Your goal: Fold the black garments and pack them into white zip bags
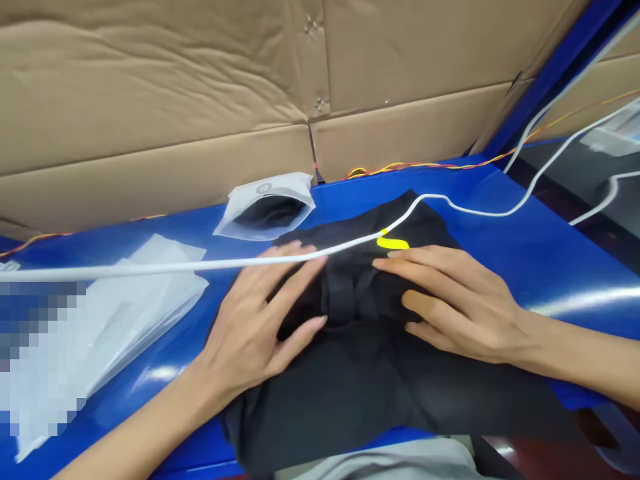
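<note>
well — white cable [350, 245] crosses in front of black cloth [350, 387]

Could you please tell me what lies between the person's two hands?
In the head view, gathered black fabric lies between the left hand and right hand, with a white cable crossing the gap in the picture.
</note>
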{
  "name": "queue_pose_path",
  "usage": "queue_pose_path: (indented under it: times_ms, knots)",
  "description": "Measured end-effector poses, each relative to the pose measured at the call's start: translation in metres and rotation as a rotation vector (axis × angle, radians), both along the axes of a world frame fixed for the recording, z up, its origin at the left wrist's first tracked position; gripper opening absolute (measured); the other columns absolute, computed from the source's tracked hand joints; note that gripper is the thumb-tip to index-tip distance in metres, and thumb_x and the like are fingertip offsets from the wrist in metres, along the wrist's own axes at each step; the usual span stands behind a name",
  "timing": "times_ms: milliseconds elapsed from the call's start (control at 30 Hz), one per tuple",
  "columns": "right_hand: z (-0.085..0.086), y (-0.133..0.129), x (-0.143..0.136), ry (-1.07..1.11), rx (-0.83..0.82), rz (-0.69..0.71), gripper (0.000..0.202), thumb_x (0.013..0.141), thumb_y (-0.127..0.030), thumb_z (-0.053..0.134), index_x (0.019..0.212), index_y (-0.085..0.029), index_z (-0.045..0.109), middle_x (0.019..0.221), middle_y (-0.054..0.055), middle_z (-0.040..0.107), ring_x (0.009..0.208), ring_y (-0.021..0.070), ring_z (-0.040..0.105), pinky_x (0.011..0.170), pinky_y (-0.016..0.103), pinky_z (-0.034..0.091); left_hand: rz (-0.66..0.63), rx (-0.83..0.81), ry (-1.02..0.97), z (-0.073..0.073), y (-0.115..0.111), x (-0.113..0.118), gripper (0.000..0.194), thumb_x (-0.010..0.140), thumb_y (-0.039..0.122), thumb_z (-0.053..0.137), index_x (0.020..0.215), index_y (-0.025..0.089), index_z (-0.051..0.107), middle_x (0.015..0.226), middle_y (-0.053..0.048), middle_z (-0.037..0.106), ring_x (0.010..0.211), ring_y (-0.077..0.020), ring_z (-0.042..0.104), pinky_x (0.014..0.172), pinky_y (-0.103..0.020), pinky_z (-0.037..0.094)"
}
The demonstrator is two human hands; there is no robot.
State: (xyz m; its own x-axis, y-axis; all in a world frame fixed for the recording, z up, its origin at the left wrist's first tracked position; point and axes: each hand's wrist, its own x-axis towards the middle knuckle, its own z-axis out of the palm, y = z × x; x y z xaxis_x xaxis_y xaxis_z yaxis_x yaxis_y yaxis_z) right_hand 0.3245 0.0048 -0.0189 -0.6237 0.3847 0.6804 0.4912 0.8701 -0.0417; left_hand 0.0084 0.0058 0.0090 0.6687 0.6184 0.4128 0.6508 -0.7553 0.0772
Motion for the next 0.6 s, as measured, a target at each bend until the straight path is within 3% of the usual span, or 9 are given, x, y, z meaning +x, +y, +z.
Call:
queue_pose_path:
  times_ms: [167, 233, 333, 500, 600]
  knots:
    - [-0.006, 0.003, 0.005, -0.076, 0.050, -0.094, 0.020, 0.094, -0.005, 0.064, 0.105, -0.022, 0.064, 0.147, 0.018, 0.069, 0.133, 0.0339, 0.068, 0.107, 0.053, 0.061, 0.293, 0.013, 0.035, -0.021, 0.033, -0.035, 0.054, 0.109, 0.043, 0.053, 0.159, 0.022, 0.052, 0.180, -0.019, 0.024, 0.166, -0.0483, 0.022, 0.128, -0.075, 0.030]
    - [-0.005, 0.005, 0.006, -0.090, 0.076, -0.080, 0.019, 0.093, -0.005, 0.064, 0.104, -0.021, 0.064, 0.144, 0.019, 0.071, 0.131, 0.0348, 0.069, 0.106, 0.053, 0.062, 0.383, -0.003, 0.045, -0.030, 0.044, -0.047, 0.052, 0.110, 0.049, 0.048, 0.152, 0.023, 0.060, 0.182, -0.016, 0.020, 0.166, -0.0527, 0.017, 0.125, -0.081, 0.028]
    - [-0.002, 0.007, 0.005, -0.087, 0.087, -0.053, 0.016, 0.092, -0.003, 0.063, 0.101, -0.017, 0.065, 0.136, 0.021, 0.074, 0.126, 0.0354, 0.072, 0.104, 0.053, 0.063, 0.453, -0.081, 0.113, -0.036, 0.049, -0.053, 0.057, 0.111, 0.054, 0.038, 0.149, 0.020, 0.063, 0.182, -0.017, 0.018, 0.168, -0.0480, 0.016, 0.129, -0.075, 0.026]
    - [0.001, 0.009, 0.005, -0.102, 0.091, -0.033, 0.016, 0.092, -0.002, 0.063, 0.098, -0.016, 0.065, 0.133, 0.021, 0.076, 0.119, 0.0354, 0.075, 0.100, 0.051, 0.064, 0.497, -0.094, 0.197, -0.021, 0.045, -0.041, 0.058, 0.109, 0.053, 0.035, 0.140, 0.016, 0.068, 0.181, -0.017, 0.021, 0.167, -0.0443, 0.022, 0.134, -0.063, 0.027]
    - [0.001, 0.009, 0.005, -0.107, 0.076, -0.033, 0.016, 0.091, -0.002, 0.063, 0.098, -0.016, 0.067, 0.134, 0.021, 0.075, 0.121, 0.0351, 0.074, 0.102, 0.050, 0.062, 0.612, -0.087, 0.308, -0.005, 0.039, -0.031, 0.055, 0.109, 0.046, 0.037, 0.137, 0.010, 0.066, 0.173, -0.028, 0.031, 0.160, -0.0480, 0.035, 0.128, -0.062, 0.037]
